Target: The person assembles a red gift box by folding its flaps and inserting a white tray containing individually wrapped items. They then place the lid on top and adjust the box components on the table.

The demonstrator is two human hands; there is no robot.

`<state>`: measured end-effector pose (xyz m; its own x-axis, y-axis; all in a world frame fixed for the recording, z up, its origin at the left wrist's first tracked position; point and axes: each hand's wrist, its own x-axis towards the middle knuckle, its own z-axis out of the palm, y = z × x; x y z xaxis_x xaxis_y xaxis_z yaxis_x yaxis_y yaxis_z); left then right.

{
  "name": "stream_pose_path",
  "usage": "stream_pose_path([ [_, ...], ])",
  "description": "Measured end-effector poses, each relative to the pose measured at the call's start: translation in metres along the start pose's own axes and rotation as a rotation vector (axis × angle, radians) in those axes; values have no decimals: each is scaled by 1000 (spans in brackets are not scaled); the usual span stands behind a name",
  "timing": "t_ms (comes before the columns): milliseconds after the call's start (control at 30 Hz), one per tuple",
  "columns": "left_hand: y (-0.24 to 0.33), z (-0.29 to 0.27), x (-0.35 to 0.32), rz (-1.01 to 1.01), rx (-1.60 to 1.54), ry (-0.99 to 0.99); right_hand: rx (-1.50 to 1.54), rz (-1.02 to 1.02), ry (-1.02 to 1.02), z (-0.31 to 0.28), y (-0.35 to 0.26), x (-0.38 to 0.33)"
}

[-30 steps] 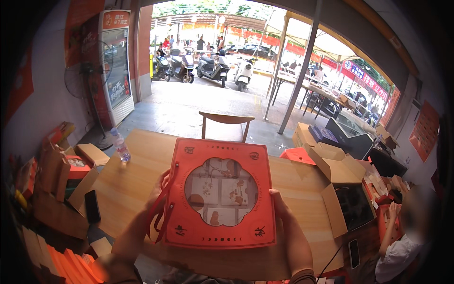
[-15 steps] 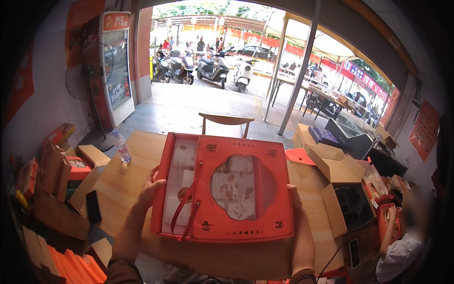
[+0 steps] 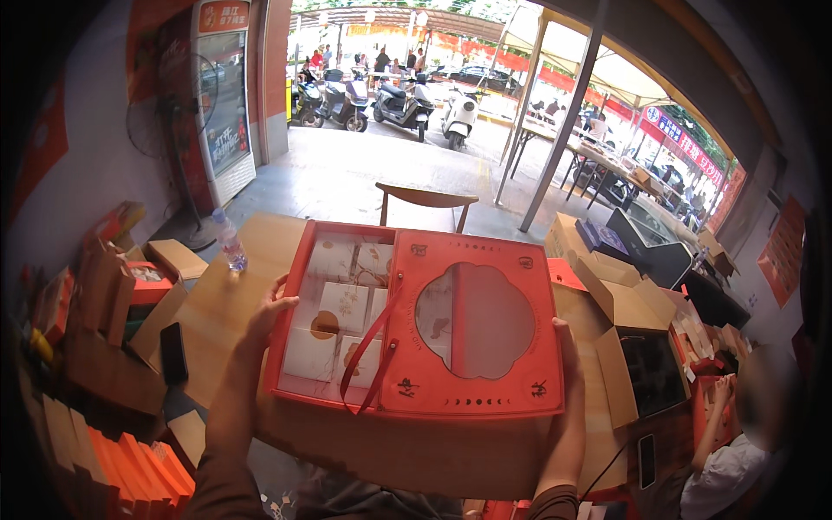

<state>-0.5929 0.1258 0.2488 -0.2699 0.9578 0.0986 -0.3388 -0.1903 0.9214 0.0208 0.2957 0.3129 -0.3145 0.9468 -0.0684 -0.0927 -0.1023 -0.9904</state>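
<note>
Between my hands is a red gift box in two parts. My left hand (image 3: pixel 267 319) grips the left wall of its red tray (image 3: pixel 282 357), thumb on the edge. My right hand (image 3: pixel 568 360) holds the right side of the printed red sleeve (image 3: pixel 485 394), its fingers partly hidden. The tray sticks out of the sleeve on the left, showing several white packets (image 3: pixel 348 299) with gold-brown drawings. A dark red ribbon handle (image 3: pixel 373 347) hangs across the tray by the sleeve's left edge. Through the sleeve's flower-shaped window, packets show at the left and a reddish bare area at the right.
Beneath the box stands a wooden table (image 3: pixel 234 295) with a plastic bottle (image 3: pixel 230 241) and a black phone (image 3: pixel 173 354). Open cartons (image 3: pixel 628 316) stand at right, others at left. A chair (image 3: pixel 426 198) is beyond the table. Another person (image 3: pixel 732 472) works at the lower right.
The tray has slid farther out of the sleeve to the left, uncovering more white packets. More of the window now shows the reddish area. The whole box sits slightly higher in view.
</note>
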Motion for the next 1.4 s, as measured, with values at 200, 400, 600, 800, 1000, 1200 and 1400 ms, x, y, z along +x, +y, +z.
stream_pose_path([
  [200, -3, -41, 17, -17, 44, 27, -58, -27, 67, -11, 1, 4],
  [400, -2, -59, 20, -10, 69, 39, -11, -64, 113, -22, -10, 4],
  [600, -4, -49, 21, -23, 94, 40, 38, -120, -20, -41, -8, 12],
  [800, -25, -82, 30, -8, 63, 60, -82, -109, -206, -29, -25, -13],
  [1000, -20, -83, 29, -25, 67, -2, 17, -131, -126, -29, -52, -16],
  [1200, -23, -77, 23, 10, 55, 10, 96, -201, -44, -37, -71, -31],
  [1400, -29, -78, 20, -9, 42, 1, 118, -189, -17, -52, -58, -21],
])
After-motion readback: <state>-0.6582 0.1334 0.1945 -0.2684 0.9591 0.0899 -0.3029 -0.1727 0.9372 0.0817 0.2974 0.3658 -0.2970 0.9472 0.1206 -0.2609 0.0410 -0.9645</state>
